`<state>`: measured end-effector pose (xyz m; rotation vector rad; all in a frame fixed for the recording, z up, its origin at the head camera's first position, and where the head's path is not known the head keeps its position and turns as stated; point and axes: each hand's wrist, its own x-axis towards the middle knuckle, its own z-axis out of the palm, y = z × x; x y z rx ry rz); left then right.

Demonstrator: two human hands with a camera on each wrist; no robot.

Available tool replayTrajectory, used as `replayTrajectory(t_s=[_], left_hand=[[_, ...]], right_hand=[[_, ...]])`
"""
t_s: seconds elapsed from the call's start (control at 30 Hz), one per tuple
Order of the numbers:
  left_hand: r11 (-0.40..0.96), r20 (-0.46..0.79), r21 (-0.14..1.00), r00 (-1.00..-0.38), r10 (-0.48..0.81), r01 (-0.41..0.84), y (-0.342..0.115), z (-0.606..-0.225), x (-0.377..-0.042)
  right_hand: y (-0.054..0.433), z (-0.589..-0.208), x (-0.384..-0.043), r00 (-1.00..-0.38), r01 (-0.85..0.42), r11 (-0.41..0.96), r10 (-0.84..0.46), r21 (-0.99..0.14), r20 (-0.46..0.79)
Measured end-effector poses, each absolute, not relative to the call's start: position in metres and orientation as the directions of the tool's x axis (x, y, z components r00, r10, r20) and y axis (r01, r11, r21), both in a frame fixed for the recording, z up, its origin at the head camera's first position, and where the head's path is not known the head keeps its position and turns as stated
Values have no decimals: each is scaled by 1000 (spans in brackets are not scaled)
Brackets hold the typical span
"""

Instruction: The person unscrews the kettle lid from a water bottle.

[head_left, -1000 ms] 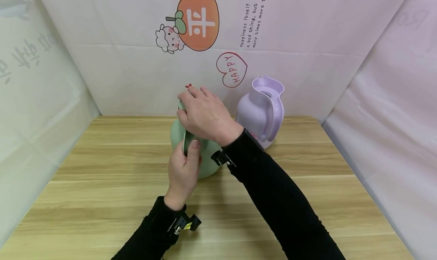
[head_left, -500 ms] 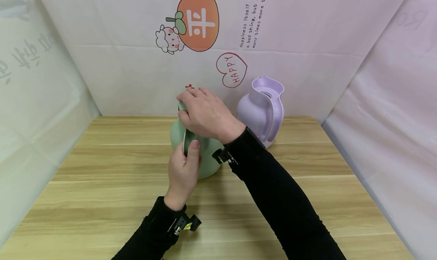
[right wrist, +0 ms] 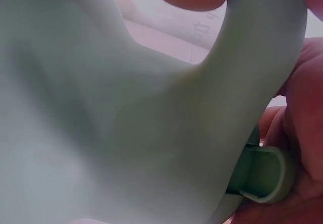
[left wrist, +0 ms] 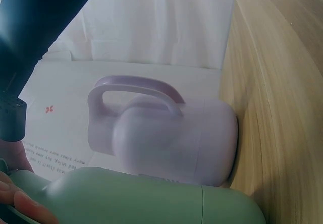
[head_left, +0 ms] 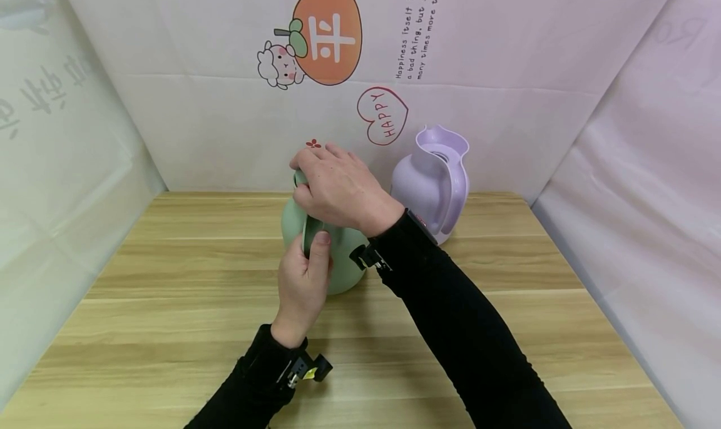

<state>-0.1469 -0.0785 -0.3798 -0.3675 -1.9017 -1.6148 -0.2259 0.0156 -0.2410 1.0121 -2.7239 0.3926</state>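
Observation:
A pale green thermos jug [head_left: 345, 266] stands upright on the table, its handle toward me. My left hand [head_left: 301, 285] grips the handle [head_left: 310, 235], thumb on the near side. Over the jug's top lies my right hand [head_left: 343, 188], its fingers bent over the far rim and its thumb at the left. A darker green piece with a tab, seemingly the lid [right wrist: 262, 176], shows against the right palm [right wrist: 308, 133] in the right wrist view; most of it is hidden. In the left wrist view, the left fingers [left wrist: 33, 206] lie at the jug's neck.
A lilac thermos jug [head_left: 422, 188] stands behind and to the right of the green one, close to the right forearm. The wooden table [head_left: 186, 304] meets a white printed cloth [head_left: 214, 134] at the back, with cloth on both sides.
My right hand has turned slightly on the jug's top, its fingertips shifting a little left and its wrist a little right. The left hand and both jugs have stayed in place.

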Motion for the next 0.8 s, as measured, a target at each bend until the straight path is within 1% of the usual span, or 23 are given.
replayTrajectory(t_s=[0.37,0.53,0.67,0.8], left_hand=[[220,602,795,-780,-168,566,-78,-379,-146],[225,592,802,-788,-169,554,-78,-379,-146],[224,590,803,-790,-167,552,-78,-379,-146],[218,591,802,-789,-165,555,-78,-379,-146]], right_hand=[[15,-237,-225,-751,-656,732,-609,-184,255],[13,-232,-224,-765,-643,741,-607,-194,213],[7,-225,-217,-807,-586,795,-556,-158,198],[-3,-224,-210,-881,-446,889,-415,-103,228]])
